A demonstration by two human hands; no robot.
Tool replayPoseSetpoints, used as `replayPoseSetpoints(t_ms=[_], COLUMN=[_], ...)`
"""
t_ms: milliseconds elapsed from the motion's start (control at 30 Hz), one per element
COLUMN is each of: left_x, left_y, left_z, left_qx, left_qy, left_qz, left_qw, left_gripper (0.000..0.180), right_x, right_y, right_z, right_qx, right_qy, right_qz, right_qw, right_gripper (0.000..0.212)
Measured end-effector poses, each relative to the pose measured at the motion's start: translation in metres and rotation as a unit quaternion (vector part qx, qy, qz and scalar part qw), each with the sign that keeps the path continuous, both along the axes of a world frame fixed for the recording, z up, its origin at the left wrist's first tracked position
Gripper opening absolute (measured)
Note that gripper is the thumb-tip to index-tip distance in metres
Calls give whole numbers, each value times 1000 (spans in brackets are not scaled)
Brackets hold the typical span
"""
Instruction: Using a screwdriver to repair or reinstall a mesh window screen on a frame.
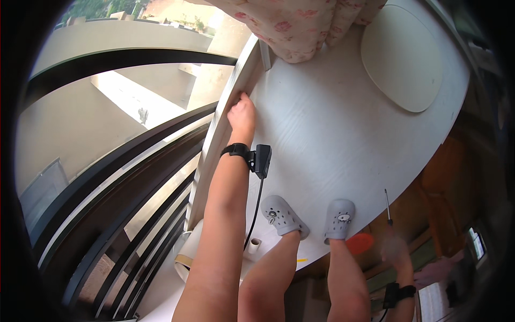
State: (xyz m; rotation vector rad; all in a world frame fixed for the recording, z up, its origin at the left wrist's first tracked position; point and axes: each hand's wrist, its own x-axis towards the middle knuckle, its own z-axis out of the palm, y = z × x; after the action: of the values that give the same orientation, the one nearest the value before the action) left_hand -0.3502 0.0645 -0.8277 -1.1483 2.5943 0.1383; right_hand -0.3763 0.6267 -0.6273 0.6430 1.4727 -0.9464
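My left hand (242, 114) is against the inner side of the white window frame (219, 126). Its fingers are curled, with one tip pressed near the frame, and whatever they may hold is hidden. Low on the right, my right hand (396, 249), smeared by motion, is closed round a screwdriver (389, 209). The screwdriver's thin metal shaft points up, away from the hand, past the edge of the white ledge (322, 134). A black strap with a small box (261, 161) and a cable is on my left wrist; another is on the right.
I stand on the ledge in grey clogs (284, 216). Black bars (129, 56) and a drop lie outside at left. A floral curtain (295, 27) hangs at the top, near a pale oval board (402, 59). A small roll (255, 246) and a yellow stick (302, 260) lie by my feet.
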Motion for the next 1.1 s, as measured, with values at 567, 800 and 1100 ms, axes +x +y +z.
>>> replayPoseSetpoints(t_ms=[567, 800, 1100], left_x=[52, 150, 285], left_y=[171, 203, 202], left_z=[304, 609, 831], left_qx=[768, 723, 581], left_qy=[291, 393, 634], left_qz=[460, 485, 445], left_qw=[337, 296, 250], left_gripper=[4, 2, 9], right_x=[-41, 7, 64], right_y=[-129, -250, -333], right_z=[188, 403, 623], right_qx=[-186, -433, -551], right_qy=[0, -15, 67], right_qz=[117, 211, 354], right_qw=[976, 876, 753], right_gripper=[19, 36, 25])
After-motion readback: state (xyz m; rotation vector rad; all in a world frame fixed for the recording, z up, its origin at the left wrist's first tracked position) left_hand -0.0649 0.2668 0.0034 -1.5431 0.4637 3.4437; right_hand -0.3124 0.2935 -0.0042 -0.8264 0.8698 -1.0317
